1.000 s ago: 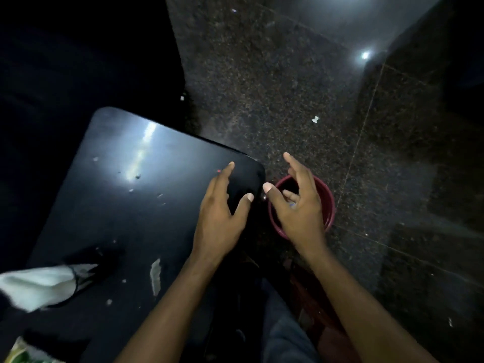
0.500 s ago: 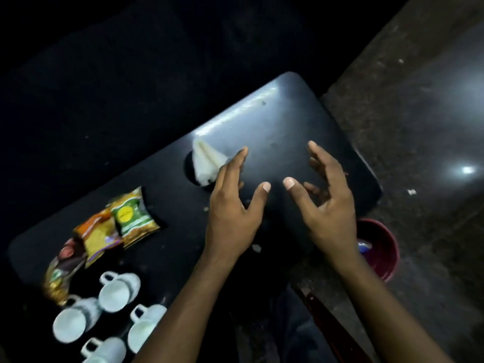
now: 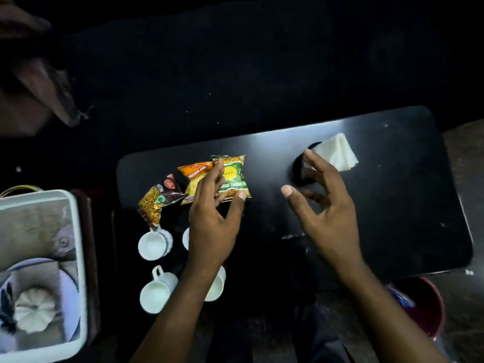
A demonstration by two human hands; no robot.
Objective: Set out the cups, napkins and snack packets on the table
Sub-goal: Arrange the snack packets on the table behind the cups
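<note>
- The left hand [image 3: 213, 218] hovers above the black table [image 3: 392, 218], fingers spread and holding nothing, its fingertips over the green snack packet [image 3: 234, 174].
- The right hand [image 3: 324, 205] is also spread and empty, near the folded white napkins [image 3: 337, 153] at the table's far side.
- 3 packets lie side by side: green, orange [image 3: 195, 176] and dark brown [image 3: 159, 200].
- 4 white cups [image 3: 153, 244] sit on the near left part, 2 partly hidden by the left arm.
- A white tub [image 3: 78, 258] stands left of the table.
</note>
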